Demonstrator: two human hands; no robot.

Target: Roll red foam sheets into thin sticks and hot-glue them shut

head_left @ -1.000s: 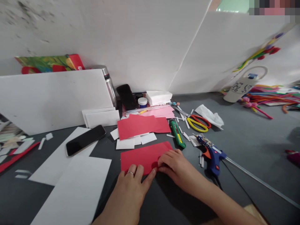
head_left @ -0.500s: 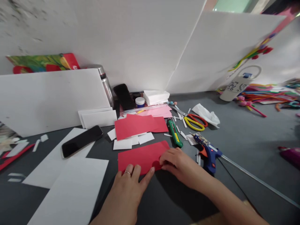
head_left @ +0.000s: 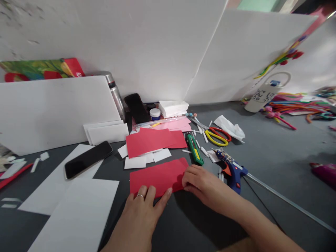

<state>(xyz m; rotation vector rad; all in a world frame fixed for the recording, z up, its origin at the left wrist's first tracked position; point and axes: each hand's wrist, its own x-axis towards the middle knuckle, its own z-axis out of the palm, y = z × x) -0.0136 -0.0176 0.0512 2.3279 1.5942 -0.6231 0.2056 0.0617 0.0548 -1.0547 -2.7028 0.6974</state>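
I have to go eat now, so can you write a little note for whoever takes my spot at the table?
Left hand: flat, fingers pressing the near edge of the red paper; no grip.
Right hand: fingertips at the paper's right end, which looks slightly lifted.
The paper lies on the grey table, below more red sheets.
Nearby on the right: green cutter, blue glue gun, scissors.
Done: paper laid out and held down. Left: no glue or cuts visible on it.
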